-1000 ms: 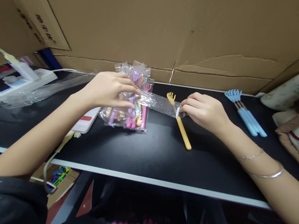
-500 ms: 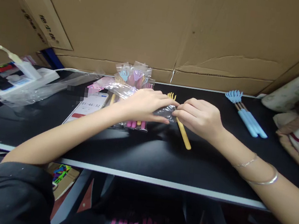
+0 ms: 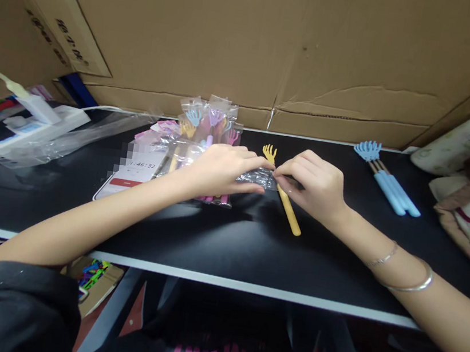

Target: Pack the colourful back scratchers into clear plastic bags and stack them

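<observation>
Between my two hands stretches a clear plastic bag [image 3: 258, 177]. My left hand [image 3: 228, 166] grips it near one end, with the fingers above and the thumb below. At its other end, the fingertips of my right hand [image 3: 314, 185] pinch the edge. Below the bag lies a yellow back scratcher [image 3: 289, 213] on the black table, its claw pointing away from me; part of its shaft is hidden. Behind my left hand is a pile of bagged back scratchers [image 3: 214, 118] in several colours, partly covered by that hand.
Two blue back scratchers [image 3: 391, 191] lie at the right. A phone [image 3: 134, 171] showing a timer is near my left forearm. Farther left are a power strip [image 3: 57, 124] and loose plastic wrap [image 3: 106, 133]. A bottle [image 3: 460, 139] lies at the right edge, and cardboard [image 3: 253, 40] walls the back.
My right fingers have shifted slightly on the bag's edge. The bag now lies flatter between my hands, and more of the yellow claw shows. The view has moved a little.
</observation>
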`<state>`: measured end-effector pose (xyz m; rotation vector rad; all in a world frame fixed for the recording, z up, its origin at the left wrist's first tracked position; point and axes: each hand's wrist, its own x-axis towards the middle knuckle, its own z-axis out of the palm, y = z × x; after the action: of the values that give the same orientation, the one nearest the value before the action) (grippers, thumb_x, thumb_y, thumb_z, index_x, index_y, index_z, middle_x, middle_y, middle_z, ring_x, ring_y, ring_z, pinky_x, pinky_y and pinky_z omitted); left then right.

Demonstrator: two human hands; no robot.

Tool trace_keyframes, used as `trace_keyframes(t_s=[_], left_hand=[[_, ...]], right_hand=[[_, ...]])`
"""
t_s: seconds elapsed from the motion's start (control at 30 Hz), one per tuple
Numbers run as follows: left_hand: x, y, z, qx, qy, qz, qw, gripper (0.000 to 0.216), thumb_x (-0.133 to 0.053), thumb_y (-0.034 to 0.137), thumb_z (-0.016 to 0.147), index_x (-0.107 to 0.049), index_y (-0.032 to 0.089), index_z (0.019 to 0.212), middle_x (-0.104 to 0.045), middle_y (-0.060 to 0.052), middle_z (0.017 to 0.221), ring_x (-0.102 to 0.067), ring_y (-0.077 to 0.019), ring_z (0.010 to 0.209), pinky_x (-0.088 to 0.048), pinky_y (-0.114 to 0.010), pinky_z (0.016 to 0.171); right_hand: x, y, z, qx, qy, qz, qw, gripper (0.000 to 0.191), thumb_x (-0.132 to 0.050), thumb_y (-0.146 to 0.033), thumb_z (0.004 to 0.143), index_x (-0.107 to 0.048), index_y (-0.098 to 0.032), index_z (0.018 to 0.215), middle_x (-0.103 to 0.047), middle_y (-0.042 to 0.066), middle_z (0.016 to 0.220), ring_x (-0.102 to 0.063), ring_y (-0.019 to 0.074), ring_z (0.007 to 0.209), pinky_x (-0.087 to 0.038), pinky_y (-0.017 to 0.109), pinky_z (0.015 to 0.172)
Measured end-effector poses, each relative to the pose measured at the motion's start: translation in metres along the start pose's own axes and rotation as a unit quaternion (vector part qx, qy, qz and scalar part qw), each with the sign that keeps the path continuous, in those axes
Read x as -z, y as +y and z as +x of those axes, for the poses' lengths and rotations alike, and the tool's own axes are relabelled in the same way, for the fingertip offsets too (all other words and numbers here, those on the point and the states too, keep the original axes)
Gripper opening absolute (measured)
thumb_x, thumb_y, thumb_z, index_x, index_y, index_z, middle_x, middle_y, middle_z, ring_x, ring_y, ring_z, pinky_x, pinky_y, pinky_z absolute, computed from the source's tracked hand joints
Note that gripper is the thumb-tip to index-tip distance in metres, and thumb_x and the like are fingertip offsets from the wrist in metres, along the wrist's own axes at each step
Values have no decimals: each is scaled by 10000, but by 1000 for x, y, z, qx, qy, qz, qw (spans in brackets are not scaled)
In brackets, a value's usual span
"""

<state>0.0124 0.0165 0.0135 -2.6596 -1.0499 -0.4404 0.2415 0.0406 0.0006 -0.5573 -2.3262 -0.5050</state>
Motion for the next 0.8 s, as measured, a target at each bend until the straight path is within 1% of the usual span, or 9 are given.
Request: trace_keyframes(t_s=[0.1,0.2,0.27,0.33,0.4,0.5,0.6,0.67,0.8], left_hand=[[-3,1,-1,-17,14,-4,1000,445,-532,519,961,-595,201,1266,-715,-45,1081,-668,-202,991,-439,-277,749],[-5,2,-2,-21,26,-10,999,442,-523,491,974,-575,195,1298,-711,-54,1102,-669,-204,995,-450,-282,759],[-5,3,-2,-17,34,-13,999,430,-521,475,978,-575,189,1294,-708,-59,1118,-667,-208,1008,-455,-285,771],[-6,4,-2,-19,44,-13,999,414,-525,467,978,-588,181,1270,-708,-63,1117,-664,-210,1016,-457,-286,781],[-5,5,-2,-24,50,-11,998,404,-535,456,975,-591,176,1260,-710,-64,1105,-665,-208,1002,-455,-286,778],[-3,8,-2,-27,50,-4,998,414,-551,451,967,-582,181,1279,-710,-65,1106,-667,-209,981,-449,-289,768],[-2,11,-2,-29,47,6,998,427,-566,458,958,-578,186,1288,-710,-61,1084,-666,-209,952,-437,-289,747],[-2,11,-2,-35,52,11,998,431,-576,468,951,-578,199,1287,-712,-51,1052,-663,-204,923,-427,-285,730],[-3,10,-2,-46,71,23,996,440,-562,513,946,-582,229,1281,-712,-30,971,-652,-193,867,-405,-280,702]], right_hand=[[-2,-2,-1,-53,-11,51,997,118,-569,-270,933,-635,-221,848,-715,34,782,-599,192,757,-468,316,648],[-3,-4,-1,-151,-18,141,978,109,-622,-326,886,-613,-219,874,-688,43,824,-623,201,803,-482,323,682],[-6,-5,0,-234,-25,227,945,202,-680,-383,831,-586,-216,895,-664,40,848,-633,198,806,-490,317,679],[-9,-5,0,-304,-33,320,896,333,-739,-460,764,-552,-218,897,-641,24,822,-631,186,767,-494,303,650],[-13,-4,1,-348,-45,401,846,437,-779,-530,699,-524,-225,879,-619,1,765,-616,169,713,-497,294,628],[-16,-4,1,-387,-77,480,783,513,-811,-576,639,-514,-231,876,-618,-18,729,-616,155,688,-521,302,660],[-15,-6,1,-404,-106,521,744,538,-838,-556,610,-512,-238,897,-654,-15,751,-650,170,722,-536,313,689],[-14,-7,1,-398,-118,536,735,530,-846,-515,615,-508,-241,918,-671,-12,766,-669,180,745,-542,314,698],[-15,-8,-2,-386,-125,549,731,493,-834,-426,657,-492,-238,958,-685,-6,792,-681,177,756,-546,309,717]])
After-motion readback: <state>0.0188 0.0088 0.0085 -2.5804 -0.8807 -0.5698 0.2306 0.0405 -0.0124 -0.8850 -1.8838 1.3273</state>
